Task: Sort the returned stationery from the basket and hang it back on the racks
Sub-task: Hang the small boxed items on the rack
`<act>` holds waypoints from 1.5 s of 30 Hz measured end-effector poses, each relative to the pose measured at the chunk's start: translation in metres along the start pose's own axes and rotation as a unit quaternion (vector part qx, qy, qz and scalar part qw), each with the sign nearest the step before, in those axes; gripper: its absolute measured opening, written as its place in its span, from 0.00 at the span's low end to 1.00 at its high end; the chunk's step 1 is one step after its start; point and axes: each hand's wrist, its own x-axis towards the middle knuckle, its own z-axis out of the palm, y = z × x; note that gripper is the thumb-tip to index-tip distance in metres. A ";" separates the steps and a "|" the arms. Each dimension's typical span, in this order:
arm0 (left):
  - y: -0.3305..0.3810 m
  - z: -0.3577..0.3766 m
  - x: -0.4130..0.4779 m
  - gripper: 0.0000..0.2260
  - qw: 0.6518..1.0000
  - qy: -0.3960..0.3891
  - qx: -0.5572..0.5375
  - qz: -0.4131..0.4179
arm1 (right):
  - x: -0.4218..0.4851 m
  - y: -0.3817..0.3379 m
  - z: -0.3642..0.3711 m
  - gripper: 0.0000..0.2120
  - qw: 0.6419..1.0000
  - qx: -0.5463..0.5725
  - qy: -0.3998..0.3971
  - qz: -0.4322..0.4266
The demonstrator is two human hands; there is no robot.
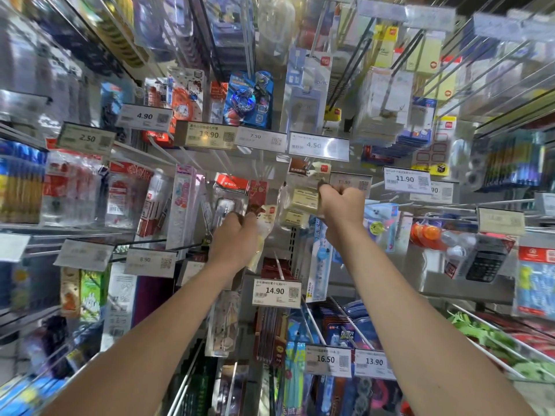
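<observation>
While the left hand curls tight round a clear packet poking out at its two o'clock, the right hand pinches hanging yellow sticky notes at its nine o'clock.

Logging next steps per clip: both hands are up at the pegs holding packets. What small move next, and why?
Probably raise the left hand with its packet to the matching yellow packs that the right hand grips and hang it there; it sits lower-left of them, apparently unhung.
</observation>
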 end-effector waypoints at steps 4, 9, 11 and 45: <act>0.001 0.000 0.000 0.15 1.000 0.001 0.001 0.004 | 0.001 0.002 0.005 0.07 0.998 -0.047 0.029 0.003; -0.002 0.000 0.000 0.14 1.000 0.002 0.002 0.003 | -0.018 0.013 0.001 0.20 0.999 -0.025 -0.039 -0.008; -0.002 0.000 0.000 0.13 1.000 0.006 -0.001 0.005 | -0.022 0.021 -0.004 0.15 0.995 -0.041 -0.088 -0.001; 0.043 -0.011 -0.022 0.06 0.994 -0.075 -0.082 0.015 | -0.051 0.027 -0.026 0.04 0.948 -0.078 -0.310 0.007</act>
